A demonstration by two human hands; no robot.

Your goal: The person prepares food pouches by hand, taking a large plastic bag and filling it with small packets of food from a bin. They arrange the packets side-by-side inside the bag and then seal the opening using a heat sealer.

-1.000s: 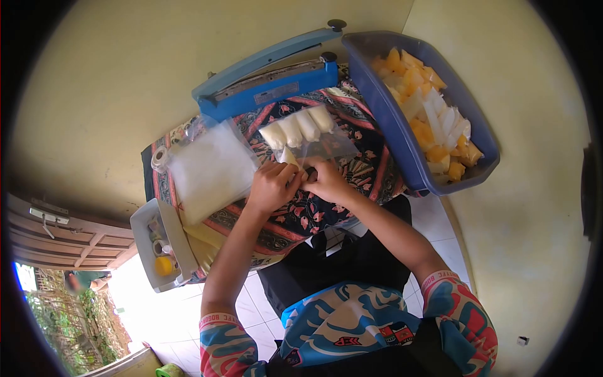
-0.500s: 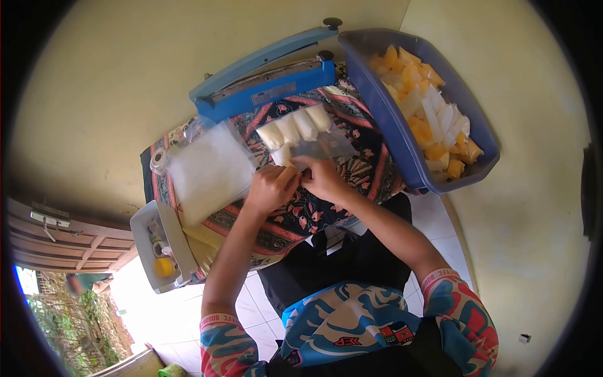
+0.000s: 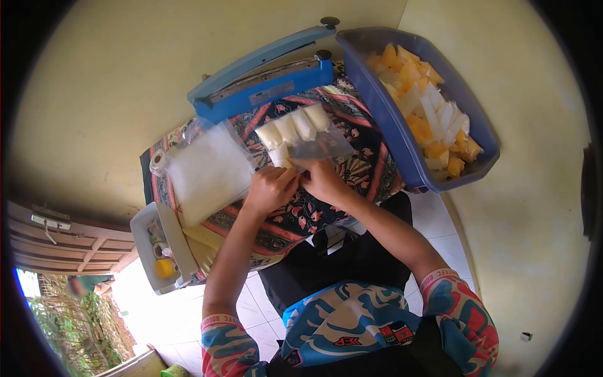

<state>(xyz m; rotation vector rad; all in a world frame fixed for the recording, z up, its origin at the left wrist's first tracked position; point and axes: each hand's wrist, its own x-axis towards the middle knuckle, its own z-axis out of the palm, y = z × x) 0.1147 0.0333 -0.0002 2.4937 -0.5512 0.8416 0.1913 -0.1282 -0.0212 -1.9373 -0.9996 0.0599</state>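
My left hand (image 3: 271, 190) and my right hand (image 3: 323, 181) meet above the front part of the cloth-covered table, fingers closed in a pinch. Both grip the near end of a small plastic packet (image 3: 280, 154) with pale filling; the fingertips hide that end. Just beyond it, several similar pale-filled packets (image 3: 295, 127) lie in a row on a clear plastic bag (image 3: 330, 146). To the left is a stack of clear plastic bags (image 3: 204, 173). The blue impulse sealer (image 3: 267, 91) stands behind the packets with its arm raised.
On the right, a large blue bin (image 3: 433, 173) holds several yellow and white packets (image 3: 427, 100). A grey tray (image 3: 151, 251) with small items sits at the table's left corner, near a roll of tape (image 3: 158, 162). A person (image 3: 88, 286) is outside the doorway.
My hands stay almost in place, still pinching the packet, with only slight finger movement. The view has shifted very slightly.
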